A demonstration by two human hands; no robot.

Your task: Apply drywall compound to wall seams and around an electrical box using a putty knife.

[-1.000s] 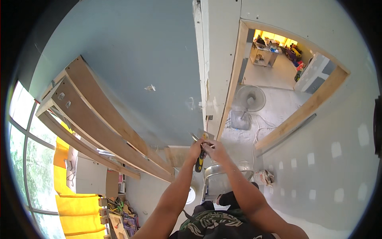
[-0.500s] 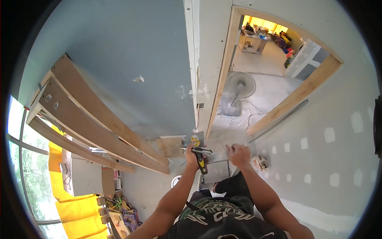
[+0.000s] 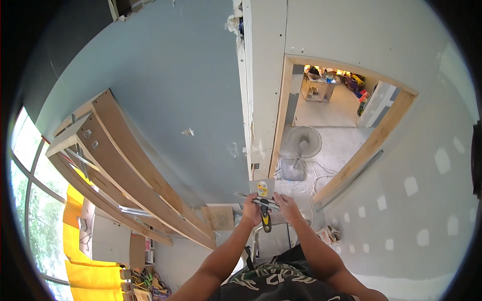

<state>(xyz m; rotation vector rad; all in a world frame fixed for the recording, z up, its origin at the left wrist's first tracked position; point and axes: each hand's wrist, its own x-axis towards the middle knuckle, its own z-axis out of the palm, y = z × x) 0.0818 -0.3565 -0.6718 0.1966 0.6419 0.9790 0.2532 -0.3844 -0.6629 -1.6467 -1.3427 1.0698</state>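
My left hand (image 3: 251, 209) is closed round a putty knife (image 3: 265, 221) with a black and yellow handle. Its wide grey blade (image 3: 262, 186), bearing a yellow label, points away from me. Across the handle lies a slim silver-and-black tool (image 3: 266, 202), also held at the left hand; its exact kind is too small to tell. The fingers of my right hand (image 3: 287, 207) are bent and pressed at the right end of this slim tool. A thin pale strip (image 3: 241, 194) sticks out left of my left fingers.
A curved wooden frame (image 3: 145, 170) leans on the left by the blue-grey wall (image 3: 165, 75). Ahead right, a wood-lined doorway (image 3: 286, 110) shows a standing fan (image 3: 304, 142) and cables (image 3: 317, 175). A patched wall (image 3: 391, 215) runs along the right; a crumpled bag (image 3: 329, 235) lies below.
My right hand has moved left to meet the slim tool at the left hand. Both hands are now close together and slightly higher up the arm's reach. My view has tilted upward.
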